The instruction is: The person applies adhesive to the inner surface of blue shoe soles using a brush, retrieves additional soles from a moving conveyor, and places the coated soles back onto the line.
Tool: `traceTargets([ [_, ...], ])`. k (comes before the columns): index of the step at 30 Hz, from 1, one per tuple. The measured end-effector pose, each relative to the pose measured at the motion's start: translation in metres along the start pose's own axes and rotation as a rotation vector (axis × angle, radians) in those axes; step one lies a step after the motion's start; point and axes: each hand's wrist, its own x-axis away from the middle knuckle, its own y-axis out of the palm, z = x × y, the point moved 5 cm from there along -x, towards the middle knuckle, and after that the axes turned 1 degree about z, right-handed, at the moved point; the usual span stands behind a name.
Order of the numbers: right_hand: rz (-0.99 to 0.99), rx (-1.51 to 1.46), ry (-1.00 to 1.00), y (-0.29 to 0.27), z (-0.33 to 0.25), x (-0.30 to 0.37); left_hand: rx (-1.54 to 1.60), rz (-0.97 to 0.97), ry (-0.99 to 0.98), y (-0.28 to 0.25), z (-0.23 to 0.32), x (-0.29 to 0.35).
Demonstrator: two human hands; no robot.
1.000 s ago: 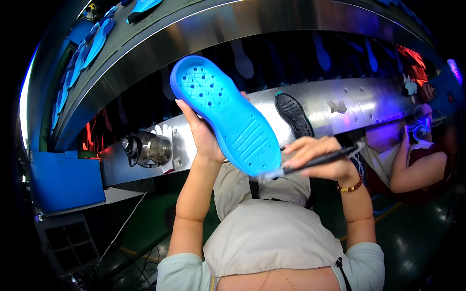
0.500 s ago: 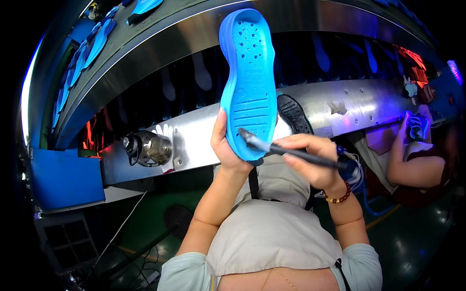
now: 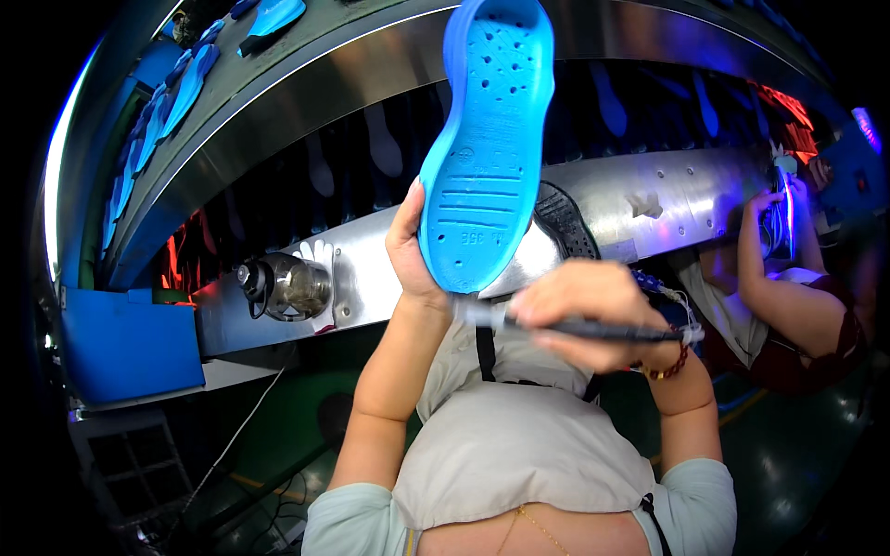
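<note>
Upper ledge: long and curved, with a shiny metal side; blue shoe parts lie along its left stretch.
Table: narrow bare metal, running from the lower left to the upper right, beyond the person's lap.
Co-worker: seated at the far right, both arms raised near a bright glow.
Apron: beige, spread over the person's front.
Blue box: at the left end of the table.
Blue sole: held up in the air above the table, nearly upright in view, its inner face toward the camera; small holes dot the upper end, and ridges cross the lower half. It stretches up and away from the left hand, which grips it by its lower left edge.
Left hand: pinching the blue sole, thumb along the near edge, the other fingers hidden behind.
Right hand: curled round a brush, below and to the right of the blue sole.
Jug: see-through with a dark lid, on the table's left part.
Black sole: on the table, partly hidden behind the blue sole.
Brush: dark handle, pale blurred tip just under the blue sole's lower end; whether they touch, I cannot tell.
Glove: white, beside the jug.
Bracelet: dark red beads, on the right wrist.
</note>
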Motion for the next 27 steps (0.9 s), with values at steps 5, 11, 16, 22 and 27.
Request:
traceTargets([
  [5, -0.072, 0.026, 0.012, -0.022, 0.001, -0.003, -0.208, 0.087, -0.249, -0.009, -0.002, -0.002],
  [11, -0.515, 0.206, 0.044, -0.017, -0.001, 0.006, -0.571, 0.222, -0.571, -0.012, -0.01, 0.018],
  [16, -0.484, 0.038, 0.125, -0.02, 0.014, 0.016, -0.79, 0.152, -0.704, -0.012, -0.014, 0.025],
  [22, -0.465, 0.061, 0.173, -0.042, 0.025, 0.013, -0.807, 0.199, -0.687, -0.011, -0.01, 0.033],
  [27, -0.521, 0.173, 0.237, -0.048, 0.022, 0.013, -0.947, 0.203, -0.651, -0.021, -0.002, 0.034],
])
